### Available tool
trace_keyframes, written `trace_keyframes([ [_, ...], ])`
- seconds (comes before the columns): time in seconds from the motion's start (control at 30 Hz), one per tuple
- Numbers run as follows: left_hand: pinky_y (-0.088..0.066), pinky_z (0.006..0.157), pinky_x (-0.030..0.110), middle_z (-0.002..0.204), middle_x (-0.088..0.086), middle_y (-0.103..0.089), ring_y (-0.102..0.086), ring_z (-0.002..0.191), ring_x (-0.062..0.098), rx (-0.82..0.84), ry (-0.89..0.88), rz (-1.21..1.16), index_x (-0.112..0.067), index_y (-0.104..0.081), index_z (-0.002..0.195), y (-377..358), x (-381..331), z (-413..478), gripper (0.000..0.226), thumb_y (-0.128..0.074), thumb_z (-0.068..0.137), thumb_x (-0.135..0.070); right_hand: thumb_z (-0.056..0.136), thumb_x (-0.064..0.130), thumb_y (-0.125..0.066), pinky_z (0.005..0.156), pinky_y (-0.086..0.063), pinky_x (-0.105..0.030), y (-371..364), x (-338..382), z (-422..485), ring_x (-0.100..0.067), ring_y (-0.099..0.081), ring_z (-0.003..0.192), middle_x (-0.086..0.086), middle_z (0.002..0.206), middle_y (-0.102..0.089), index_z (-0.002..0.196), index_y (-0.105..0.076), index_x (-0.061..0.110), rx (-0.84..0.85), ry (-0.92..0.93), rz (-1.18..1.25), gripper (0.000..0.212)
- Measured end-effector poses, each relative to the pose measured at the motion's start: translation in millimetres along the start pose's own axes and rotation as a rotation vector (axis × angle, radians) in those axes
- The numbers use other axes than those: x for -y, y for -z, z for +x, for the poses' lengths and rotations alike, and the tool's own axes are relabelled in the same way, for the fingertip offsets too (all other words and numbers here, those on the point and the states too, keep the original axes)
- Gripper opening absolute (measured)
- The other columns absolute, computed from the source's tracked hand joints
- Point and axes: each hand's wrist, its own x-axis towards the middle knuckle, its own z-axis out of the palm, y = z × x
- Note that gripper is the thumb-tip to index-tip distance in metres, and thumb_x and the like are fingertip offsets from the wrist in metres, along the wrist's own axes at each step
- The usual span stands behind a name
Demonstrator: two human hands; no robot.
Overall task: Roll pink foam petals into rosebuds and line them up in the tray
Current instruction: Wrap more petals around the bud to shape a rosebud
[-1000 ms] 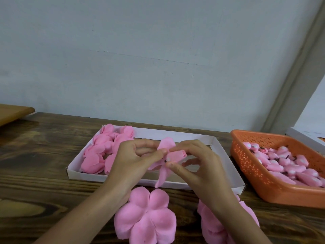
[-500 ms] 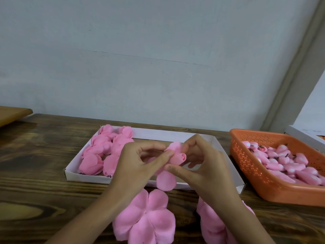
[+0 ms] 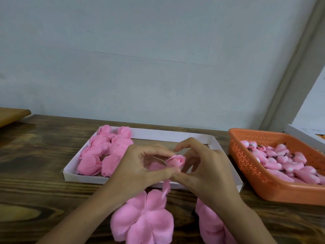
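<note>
Work surface: a dark wooden table [image 3: 44,155] set against a plain pale wall. A shallow white tray [image 3: 175,136] lies at centre, with finished rosebuds [image 3: 105,152] packed into its left end. Much of the tray floor is hidden behind the hands. An orange basket [image 3: 246,166] at the right holds small pink bud cores [image 3: 284,161].

Both hands are together above the tray's near edge, clamped on one part-rolled rosebud [image 3: 175,160]. The left hand [image 3: 140,168] pinches it from the left between thumb and fingers. The right hand [image 3: 207,169] has its thumb at the base and its index finger arched over the top. One unrolled petal [image 3: 166,188] hangs below the pinch, towards the flat petal sheet [image 3: 142,221] on the table. A second petal pile [image 3: 209,222] lies under the right wrist.

Step in hand, by judgement: wrapping the hanging petal round the bud.

1. Hold the base pinch throughout — foam will probably spring open if released.
2. Draw the hanging petal up and round, overlapping the layer beneath.
3. Wrap snugly without crushing, so the tip stays rounded.
4. Press the petal edge down at the base before changing grip.
5. Set the bud just beside those in the tray, aligned with them.
</note>
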Motion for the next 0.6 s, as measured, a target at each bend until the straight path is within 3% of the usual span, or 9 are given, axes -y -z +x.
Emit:
trace_keyframes([
  [0.17, -0.061, 0.077, 0.028, 0.095, 0.005, -0.081, -0.078, 0.091, 0.023, -0.110, 0.025, -0.071, -0.015, -0.083, 0.099, 0, -1, 2, 0.017, -0.081, 0.083, -0.016, 0.068, 0.061, -0.080, 0.065, -0.058, -0.028, -4, -2, 0, -0.004, -0.071, 0.083, 0.023, 0.087, -0.073, 0.099, -0.070, 0.035, -0.014, -0.021, 0.074, 0.041],
  [0.3, -0.060, 0.079, 0.027, 0.099, 0.008, -0.078, -0.076, 0.094, 0.025, -0.130, 0.026, -0.093, -0.015, -0.083, 0.099, 2, -1, 2, 0.017, -0.079, 0.083, -0.016, 0.074, 0.025, -0.093, 0.075, -0.064, -0.038, -9, -6, 0, -0.013, -0.077, 0.083, 0.011, 0.091, -0.079, 0.099, -0.077, 0.028, -0.011, -0.110, 0.342, 0.029],
  [0.4, -0.061, 0.075, 0.024, 0.101, 0.006, -0.080, -0.077, 0.094, 0.022, -0.161, 0.088, -0.152, -0.022, -0.081, 0.104, 3, -2, 2, 0.026, -0.083, 0.078, -0.020, 0.075, 0.018, -0.093, 0.075, -0.065, -0.041, -13, -6, 0, -0.017, -0.079, 0.081, 0.004, 0.088, -0.081, 0.094, -0.077, 0.024, -0.029, -0.143, 0.453, 0.025],
  [0.53, -0.059, 0.083, 0.022, 0.110, 0.003, -0.079, -0.075, 0.104, 0.019, -0.102, 0.215, -0.144, -0.025, -0.074, 0.120, 16, 1, 5, 0.048, -0.089, 0.075, -0.023, 0.079, 0.006, -0.088, 0.069, -0.063, -0.029, -7, -8, 4, -0.022, -0.079, 0.078, -0.002, 0.089, -0.081, 0.094, -0.077, 0.020, -0.085, -0.166, 0.621, 0.024],
  [0.6, -0.058, 0.083, 0.020, 0.108, 0.001, -0.079, -0.075, 0.104, 0.018, -0.071, 0.321, -0.086, -0.025, -0.076, 0.114, 21, 5, 6, 0.043, -0.088, 0.073, -0.026, 0.080, 0.002, -0.086, 0.069, -0.061, -0.024, -6, -10, 5, -0.022, -0.079, 0.080, -0.003, 0.090, -0.081, 0.096, -0.078, 0.022, -0.096, -0.200, 0.681, 0.026],
])
